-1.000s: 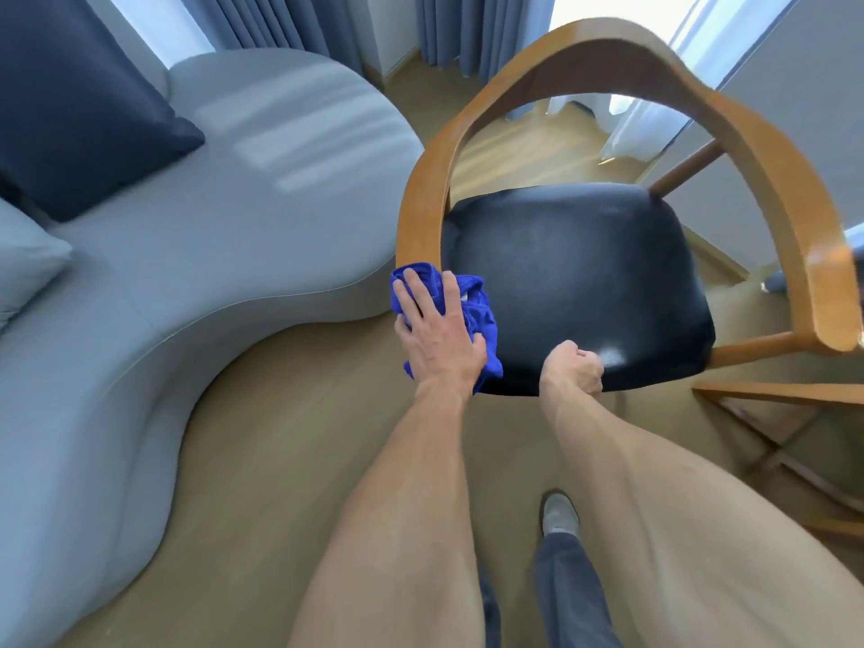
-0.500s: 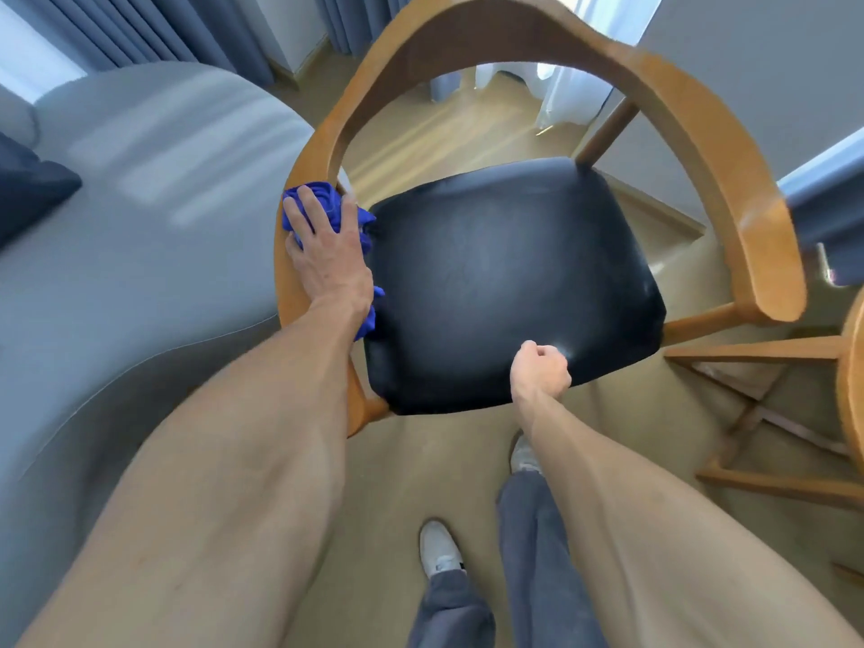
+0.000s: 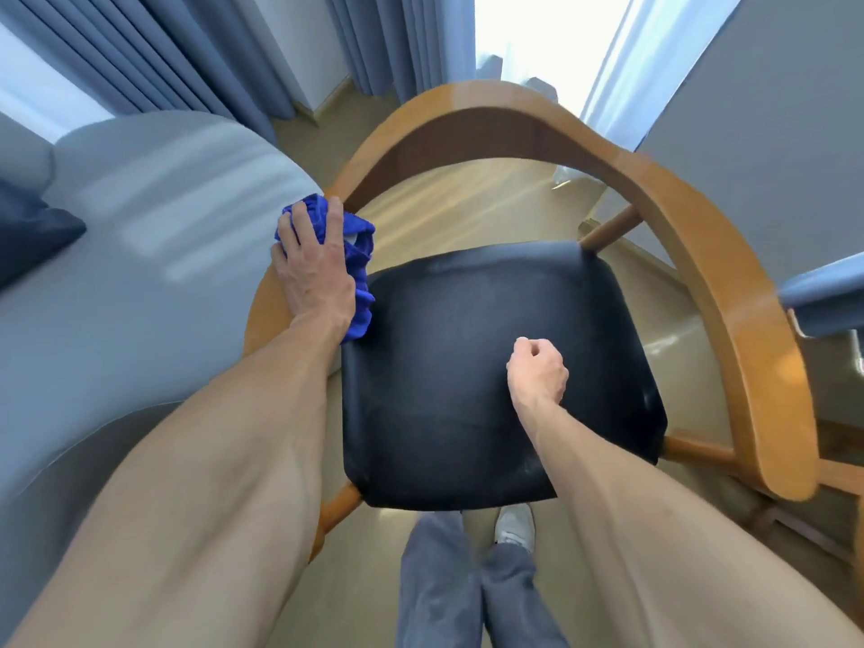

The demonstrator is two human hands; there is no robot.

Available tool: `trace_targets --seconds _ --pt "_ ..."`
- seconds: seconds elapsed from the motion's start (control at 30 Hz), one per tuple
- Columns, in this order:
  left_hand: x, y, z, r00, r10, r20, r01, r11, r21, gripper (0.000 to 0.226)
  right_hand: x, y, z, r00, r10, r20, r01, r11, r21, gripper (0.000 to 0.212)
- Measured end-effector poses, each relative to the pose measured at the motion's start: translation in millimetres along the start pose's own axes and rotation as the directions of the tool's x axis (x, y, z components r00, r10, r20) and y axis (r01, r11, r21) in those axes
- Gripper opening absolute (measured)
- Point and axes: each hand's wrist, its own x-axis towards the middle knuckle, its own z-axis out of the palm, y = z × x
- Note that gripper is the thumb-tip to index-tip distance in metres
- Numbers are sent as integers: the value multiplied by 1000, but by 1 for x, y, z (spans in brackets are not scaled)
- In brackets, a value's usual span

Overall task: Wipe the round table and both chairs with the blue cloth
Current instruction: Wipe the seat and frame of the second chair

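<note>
A wooden chair [image 3: 729,292] with a curved armrest-back and a black padded seat [image 3: 458,367] stands right below me. My left hand [image 3: 313,268] presses the crumpled blue cloth [image 3: 357,254] onto the left part of the curved wooden rail, fingers spread over it. My right hand [image 3: 537,374] is a loose fist held over the middle of the black seat with nothing in it. The round table is out of view.
A grey curved sofa [image 3: 140,282] with a dark cushion [image 3: 28,231] lies close on the left of the chair. Blue curtains [image 3: 154,53] hang behind. Part of a second wooden frame [image 3: 837,479] shows at the right edge. My feet [image 3: 514,526] are at the chair's front.
My left hand has slid the blue cloth along the left rail, from its front end further up toward the back. My right hand moved from the seat's front edge to over its middle.
</note>
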Motion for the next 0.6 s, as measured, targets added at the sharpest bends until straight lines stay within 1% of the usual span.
trace_targets --seconds 0.1,0.13,0.27,0.33,0.47,0.6 --pt "33 13 -7 994 112 -7 -112 993 -27 87 10 -18 10 999 -7 44 7 1000 -1 22" --pt "42 20 -8 991 129 -17 -130 991 -35 87 12 -23 12 998 -7 57 7 1000 6 21" --pt "56 41 -6 995 76 -60 -83 990 -115 85 22 -35 8 997 25 72 -26 1000 16 23" --pt "63 54 -8 990 100 -98 -114 983 -142 86 28 -38 3 997 41 65 -44 998 40 23" --pt "95 108 -30 957 224 -184 -257 950 -178 85 36 -46 -14 993 105 48 -109 990 86 26" --pt "111 167 -43 902 397 -168 -419 899 -126 88 37 -47 -29 984 160 78 -170 973 154 29"
